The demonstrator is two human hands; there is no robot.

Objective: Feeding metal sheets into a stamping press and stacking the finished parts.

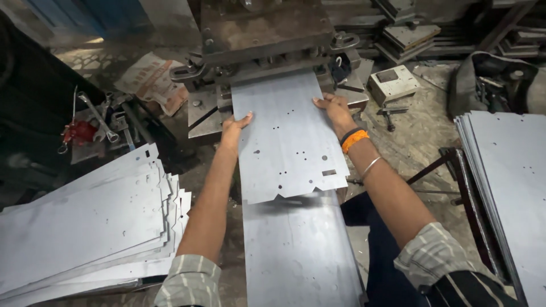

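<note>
— Where do we have the metal sheet [287, 142]?

— Flat on the steel counter [301, 256], its far end under the press [264, 34]. Our left hand [234, 128] lies on its left edge, our right hand [333, 108] on its right edge.

— And our fingers?

— On the left they lie together, flat along the edge, the thumb on top. On the right they are spread a little, pressing down on the sheet.

— What sits around us?

— A stack of punched sheets [85, 222] on our left, another stack [506, 187] on our right, and spanners [99, 119] near the press.
</note>
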